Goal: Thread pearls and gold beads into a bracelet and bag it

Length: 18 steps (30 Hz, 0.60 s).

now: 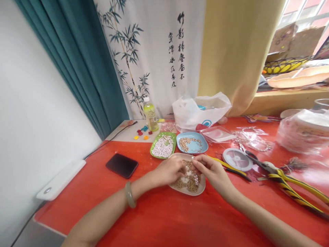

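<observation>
The only writing stands on the white hanging cloth in the upper middle of the frame, right of its painted bamboo. It is black brush calligraphy in Chinese, in two vertical columns. The right column is longer and begins higher; its two top characters read as 竹影 and its lowest as 不. The left column is too cursive for me to read with certainty.

On the white plastic bag, at centre, there is a round blue logo, its words too small. The label on the bottle is not legible either.
</observation>
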Motion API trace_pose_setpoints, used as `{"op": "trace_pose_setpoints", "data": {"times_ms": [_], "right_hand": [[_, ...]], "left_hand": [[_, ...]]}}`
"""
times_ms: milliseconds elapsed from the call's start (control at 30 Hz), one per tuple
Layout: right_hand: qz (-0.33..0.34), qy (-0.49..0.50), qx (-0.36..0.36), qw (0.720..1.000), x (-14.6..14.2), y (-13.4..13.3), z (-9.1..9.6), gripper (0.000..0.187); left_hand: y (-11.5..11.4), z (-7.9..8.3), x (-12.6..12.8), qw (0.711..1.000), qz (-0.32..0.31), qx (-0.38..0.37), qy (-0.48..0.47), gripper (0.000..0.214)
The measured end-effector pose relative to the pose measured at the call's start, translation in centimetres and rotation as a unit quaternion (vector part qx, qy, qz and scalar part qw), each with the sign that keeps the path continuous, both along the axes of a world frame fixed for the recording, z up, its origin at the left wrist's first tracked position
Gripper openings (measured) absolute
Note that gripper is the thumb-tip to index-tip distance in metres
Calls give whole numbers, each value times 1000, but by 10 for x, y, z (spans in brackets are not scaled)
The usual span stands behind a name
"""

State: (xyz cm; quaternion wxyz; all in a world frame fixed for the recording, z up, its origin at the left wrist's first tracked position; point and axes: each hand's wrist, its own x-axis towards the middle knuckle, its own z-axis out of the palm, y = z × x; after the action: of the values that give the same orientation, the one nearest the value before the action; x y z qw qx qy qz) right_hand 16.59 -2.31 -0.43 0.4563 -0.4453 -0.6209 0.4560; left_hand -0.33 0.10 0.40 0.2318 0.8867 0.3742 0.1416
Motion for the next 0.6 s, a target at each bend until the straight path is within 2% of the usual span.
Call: {"op": "trace_pose_setpoints", "data": {"times_ms": [100,200,267,333,400,500,567,600], "right_hand": [[6,2,-3,1000,-1,-1,0,23],[9,-2,-2,1000,-2,-1,-1,23],[18,0,-6,1000,-2,-1,-4,23],[30,-1,-13,999,-1,-2,-6,23],[41,-8,-17,999,-1,-3,-8,23],[58,-24,-7,998,0,-5,-8,20],[64,-34,0,997,-1,-7,-7,19],[65,-38,1,997,-1,-7,-6,19]], "left_hand": [[-1,-1,2,999,13,25,21,7],[-1,-2,2,999,31,15,3,8],[1,-4,3,997,57,-17,-41,7],[3,-6,3,985,97,-83,-116,5],[5,-7,3,953,124,-175,-214,3],[6,-4,1,865,126,-327,-358,9],[7,-2,0,806,127,-404,-413,13],[7,-1,-1,786,129,-429,-427,14]]}}
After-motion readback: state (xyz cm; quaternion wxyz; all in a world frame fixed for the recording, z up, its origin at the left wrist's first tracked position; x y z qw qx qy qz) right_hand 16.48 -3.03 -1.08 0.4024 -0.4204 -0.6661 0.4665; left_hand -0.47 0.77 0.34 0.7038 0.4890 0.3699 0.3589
